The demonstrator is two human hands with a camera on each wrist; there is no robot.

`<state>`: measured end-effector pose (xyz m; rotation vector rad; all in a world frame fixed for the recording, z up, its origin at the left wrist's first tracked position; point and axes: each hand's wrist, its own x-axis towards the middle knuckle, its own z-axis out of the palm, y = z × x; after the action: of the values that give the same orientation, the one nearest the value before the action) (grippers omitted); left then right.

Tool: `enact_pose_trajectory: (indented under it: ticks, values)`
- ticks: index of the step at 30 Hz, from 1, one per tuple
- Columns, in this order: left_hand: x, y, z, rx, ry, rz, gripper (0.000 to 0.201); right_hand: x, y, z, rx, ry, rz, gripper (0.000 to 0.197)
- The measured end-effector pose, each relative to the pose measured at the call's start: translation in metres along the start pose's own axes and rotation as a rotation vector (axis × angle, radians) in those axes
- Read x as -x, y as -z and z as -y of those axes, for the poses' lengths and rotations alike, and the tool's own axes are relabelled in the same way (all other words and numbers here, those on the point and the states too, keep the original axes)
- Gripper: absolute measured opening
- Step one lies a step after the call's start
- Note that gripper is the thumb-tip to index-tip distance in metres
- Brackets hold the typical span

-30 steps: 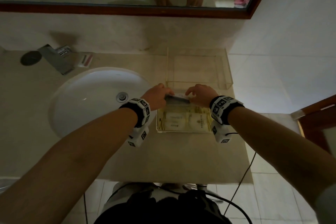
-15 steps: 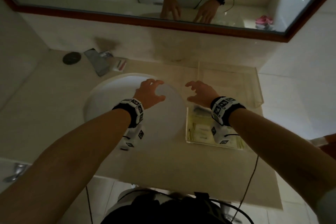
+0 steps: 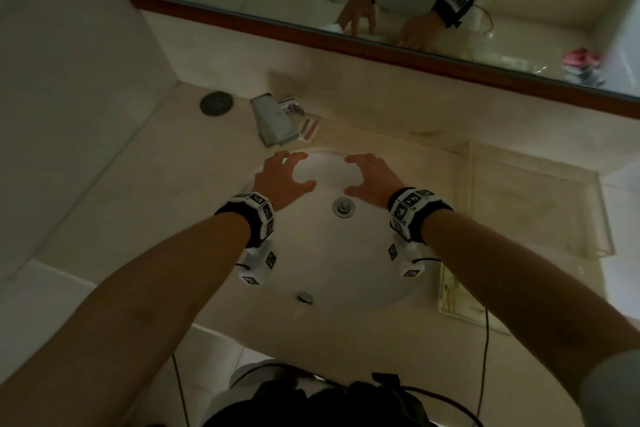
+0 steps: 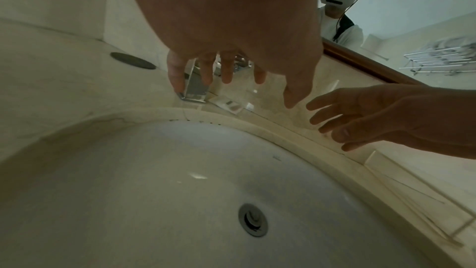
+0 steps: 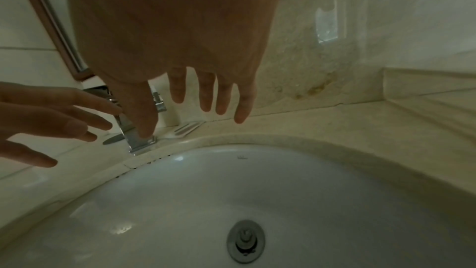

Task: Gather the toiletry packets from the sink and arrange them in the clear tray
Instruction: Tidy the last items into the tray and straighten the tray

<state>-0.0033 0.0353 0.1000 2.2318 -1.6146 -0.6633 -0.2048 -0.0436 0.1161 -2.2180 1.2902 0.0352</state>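
— I've got both hands over the sink (image 3: 346, 253) in the head view. The left hand (image 3: 280, 180) and the right hand (image 3: 372, 180) hang above the far half of the basin, fingers spread and loosely bent, holding nothing.

— Any packets in the bowl?

— None that I can see. The head view shows white porcelain and the drain (image 3: 343, 206) between my wrists. The left wrist view agrees: bare basin around the drain, my fingers (image 4: 228, 68) hanging apart above the rim.

— So where are the packets?

— One small packet (image 3: 310, 126) with red stripes lies on the counter (image 3: 398, 149) just beside the faucet (image 3: 273, 121), behind the basin. The right wrist view shows it best, flat on the stone right of the spout, beyond my thumb. The head view alone catches the clear tray (image 3: 450, 291): it sits on the counter at the sink's right edge, partly hidden by my right forearm, with pale packets inside. I can't count them.

— Anything else over there?

— A larger clear box (image 3: 536, 204) stands behind the tray against the wall. Neither wrist view shows the tray's contents. The left wrist view does catch my right hand reaching in from the side, open, well clear of the porcelain.
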Motion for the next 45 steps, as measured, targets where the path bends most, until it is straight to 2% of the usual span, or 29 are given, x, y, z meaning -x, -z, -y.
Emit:
enact_pose_trajectory:
  ticks: [10, 18, 27, 31, 40, 42, 45]
  values:
    - [-0.034, 0.012, 0.049, 0.0, 0.005, 0.072, 0.062, -0.074, -0.026, 0.033, 0.052, -0.056, 0.034, 0.075]
    - [-0.052, 0.011, 0.073, -0.01, -0.063, 0.128, 0.057, -0.126, -0.036, 0.047, 0.181, -0.072, 0.066, 0.084]
    - [-0.071, 0.018, 0.091, -0.021, -0.103, 0.057, 0.054, -0.162, -0.043, 0.047, 0.304, 0.009, 0.062, 0.101]
    - [-0.076, 0.019, 0.09, -0.017, -0.102, 0.057, 0.054, -0.167, -0.044, 0.05, 0.352, 0.063, 0.118, 0.087]
    - [-0.075, 0.014, 0.083, 0.015, -0.087, 0.076, 0.046, -0.16, -0.045, 0.045, 0.465, 0.09, -0.075, 0.044]
    - [-0.073, 0.013, 0.083, 0.021, -0.089, 0.098, 0.044, -0.156, -0.045, 0.042, 0.447, 0.087, -0.092, 0.037]
    - [-0.073, 0.01, 0.082, 0.033, -0.095, 0.122, 0.041, -0.151, -0.041, 0.04, 0.322, 0.066, -0.091, 0.036]
